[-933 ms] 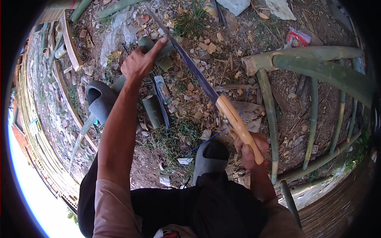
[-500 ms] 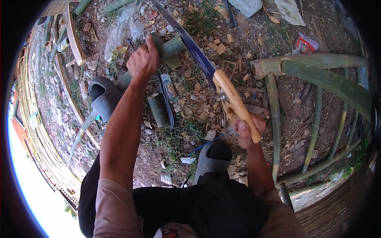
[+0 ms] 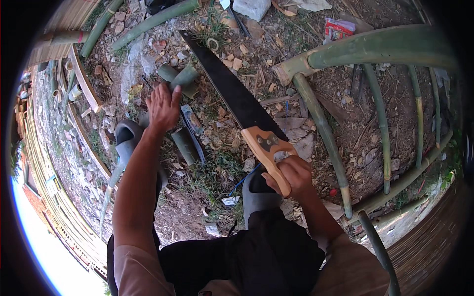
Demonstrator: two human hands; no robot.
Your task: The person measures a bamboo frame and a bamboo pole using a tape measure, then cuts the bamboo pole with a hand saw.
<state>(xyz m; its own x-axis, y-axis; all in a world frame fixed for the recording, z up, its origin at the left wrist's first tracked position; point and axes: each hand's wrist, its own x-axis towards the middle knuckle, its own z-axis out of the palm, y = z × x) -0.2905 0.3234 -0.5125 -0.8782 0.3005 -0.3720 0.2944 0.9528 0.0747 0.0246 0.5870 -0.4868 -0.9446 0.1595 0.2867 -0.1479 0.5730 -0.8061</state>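
- In the head view, I see the right hand [image 3: 291, 173] wrapped firmly around the wooden handle [image 3: 259, 143] of a handsaw [image 3: 224, 81].
- The saw's dark blade slants up and left, clear of the green bamboo pole [image 3: 185, 76].
- The left hand [image 3: 163, 106] lies over that pole near its end, thumb apart from the fingers; whether they grip, I can't tell.
- A small bamboo ring [image 3: 212, 44] lies just beside the blade.
- A short bamboo section [image 3: 185, 146] lies near the left wrist.
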